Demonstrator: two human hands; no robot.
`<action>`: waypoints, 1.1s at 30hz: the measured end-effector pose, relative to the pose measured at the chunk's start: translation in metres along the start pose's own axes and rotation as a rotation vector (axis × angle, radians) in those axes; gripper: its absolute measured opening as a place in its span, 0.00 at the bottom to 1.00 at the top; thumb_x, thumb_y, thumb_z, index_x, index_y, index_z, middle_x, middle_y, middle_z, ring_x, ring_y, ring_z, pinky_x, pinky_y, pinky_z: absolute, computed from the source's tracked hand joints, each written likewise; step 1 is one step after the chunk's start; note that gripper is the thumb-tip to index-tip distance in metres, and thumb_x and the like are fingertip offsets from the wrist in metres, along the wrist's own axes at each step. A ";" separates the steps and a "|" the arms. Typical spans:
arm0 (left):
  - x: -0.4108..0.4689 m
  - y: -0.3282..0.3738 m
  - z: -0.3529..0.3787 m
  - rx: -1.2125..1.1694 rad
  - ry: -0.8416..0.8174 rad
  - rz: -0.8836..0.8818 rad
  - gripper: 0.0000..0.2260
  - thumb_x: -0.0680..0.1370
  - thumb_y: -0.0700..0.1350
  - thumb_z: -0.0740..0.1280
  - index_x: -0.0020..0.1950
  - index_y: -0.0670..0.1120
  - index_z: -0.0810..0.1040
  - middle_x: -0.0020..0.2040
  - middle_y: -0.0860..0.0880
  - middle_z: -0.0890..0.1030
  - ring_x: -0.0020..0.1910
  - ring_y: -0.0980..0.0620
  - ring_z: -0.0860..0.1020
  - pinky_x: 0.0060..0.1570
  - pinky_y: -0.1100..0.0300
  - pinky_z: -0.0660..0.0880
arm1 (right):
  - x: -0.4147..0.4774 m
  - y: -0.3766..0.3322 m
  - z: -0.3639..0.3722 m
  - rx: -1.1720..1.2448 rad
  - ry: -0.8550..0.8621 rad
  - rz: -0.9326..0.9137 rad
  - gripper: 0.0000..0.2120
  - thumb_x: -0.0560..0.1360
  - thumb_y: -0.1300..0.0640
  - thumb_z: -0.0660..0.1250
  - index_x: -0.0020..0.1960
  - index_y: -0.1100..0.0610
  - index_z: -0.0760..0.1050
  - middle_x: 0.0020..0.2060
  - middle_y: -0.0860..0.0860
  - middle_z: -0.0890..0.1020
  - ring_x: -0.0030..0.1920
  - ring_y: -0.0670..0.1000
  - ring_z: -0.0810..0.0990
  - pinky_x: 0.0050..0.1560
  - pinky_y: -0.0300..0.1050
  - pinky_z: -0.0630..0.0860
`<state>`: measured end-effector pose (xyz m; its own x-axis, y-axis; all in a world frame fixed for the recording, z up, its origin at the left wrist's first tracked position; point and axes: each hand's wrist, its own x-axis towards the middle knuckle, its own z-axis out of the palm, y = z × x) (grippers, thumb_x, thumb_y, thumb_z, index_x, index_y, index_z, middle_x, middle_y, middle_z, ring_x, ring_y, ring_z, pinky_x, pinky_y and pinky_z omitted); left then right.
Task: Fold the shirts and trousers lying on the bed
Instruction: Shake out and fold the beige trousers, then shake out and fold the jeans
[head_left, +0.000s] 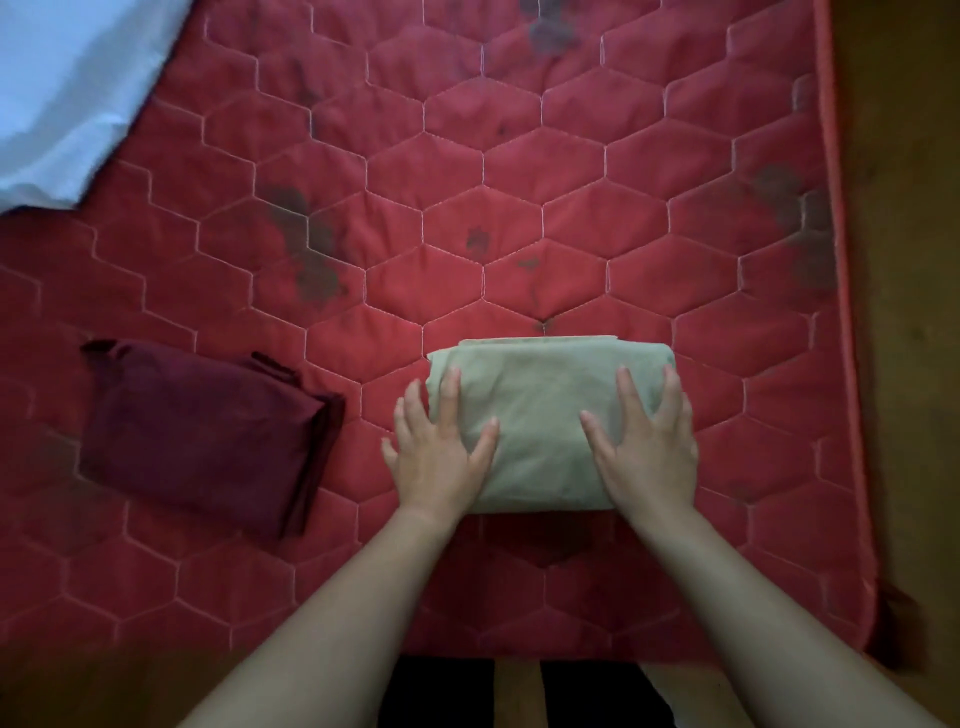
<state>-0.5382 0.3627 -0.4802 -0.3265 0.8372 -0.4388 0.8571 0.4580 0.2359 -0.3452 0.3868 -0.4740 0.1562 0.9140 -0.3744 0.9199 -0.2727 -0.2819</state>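
On garment (540, 400): left hand (441, 460), right hand (647, 454) (fingers (451, 392) splayed)

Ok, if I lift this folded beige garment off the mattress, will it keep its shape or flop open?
Probably floppy: the folded beige garment is soft cloth with loose layers showing at its far edge, so it would likely sag unless supported underneath. Pushed across the quilted mattress, it would likely bunch rather than slide.

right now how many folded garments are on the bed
2. The beige garment lies at centre under the left hand and right hand; the maroon garment lies to its left. Others may be out of view.
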 end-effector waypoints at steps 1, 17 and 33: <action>-0.005 0.003 -0.013 0.040 0.010 0.036 0.32 0.73 0.67 0.53 0.74 0.62 0.48 0.75 0.45 0.53 0.73 0.43 0.53 0.65 0.35 0.58 | -0.002 -0.006 -0.012 -0.029 -0.001 -0.055 0.31 0.74 0.38 0.60 0.74 0.47 0.58 0.75 0.56 0.53 0.73 0.60 0.54 0.67 0.59 0.62; -0.230 -0.003 -0.288 0.079 0.288 0.171 0.34 0.71 0.70 0.47 0.74 0.57 0.57 0.71 0.51 0.67 0.72 0.48 0.62 0.66 0.35 0.57 | -0.188 -0.112 -0.262 0.024 -0.054 -0.697 0.31 0.75 0.39 0.58 0.72 0.55 0.62 0.69 0.53 0.66 0.71 0.56 0.62 0.68 0.55 0.63; -0.386 -0.234 -0.397 0.105 0.471 0.081 0.35 0.70 0.71 0.46 0.74 0.59 0.58 0.71 0.50 0.66 0.72 0.48 0.61 0.66 0.35 0.56 | -0.401 -0.294 -0.245 -0.131 0.024 -0.969 0.33 0.74 0.34 0.51 0.74 0.48 0.58 0.73 0.51 0.61 0.74 0.56 0.55 0.70 0.60 0.58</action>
<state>-0.7711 0.0512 -0.0223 -0.3814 0.9241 0.0231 0.9147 0.3737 0.1537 -0.5902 0.1740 -0.0241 -0.6825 0.7307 -0.0141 0.6862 0.6340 -0.3567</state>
